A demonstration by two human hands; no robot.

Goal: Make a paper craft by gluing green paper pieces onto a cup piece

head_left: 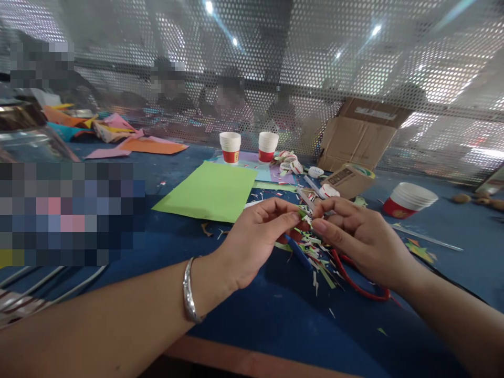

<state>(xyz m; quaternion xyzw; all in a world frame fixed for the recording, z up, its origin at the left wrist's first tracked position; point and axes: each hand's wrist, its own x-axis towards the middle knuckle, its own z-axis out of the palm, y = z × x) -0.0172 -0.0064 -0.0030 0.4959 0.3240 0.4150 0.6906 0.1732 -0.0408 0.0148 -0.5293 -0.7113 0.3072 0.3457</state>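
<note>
My left hand (pixel 262 236), with a silver bangle at the wrist, pinches a small green paper strip (pixel 302 212) between thumb and forefinger. Close beside it, my right hand (pixel 358 236) has its thumb and fingers drawn together at the same spot; what sits between them is too small to make out. Below both hands lie many green and white paper scraps (pixel 325 273). A blue pen (pixel 299 253) rests among these, partly under my left fingers. Under my right hand shows a red looped handle (pixel 364 293), like that of scissors, its other end hidden.
A green paper sheet (pixel 210 191) lies left of the scraps. Behind stand two stacks of paper cups (pixel 230 147), with another cup stack (pixel 409 200) at right. An open cardboard box (pixel 358 136) leans against the perforated screen (pixel 252 68). Coloured papers (pixel 153 145) lie far left.
</note>
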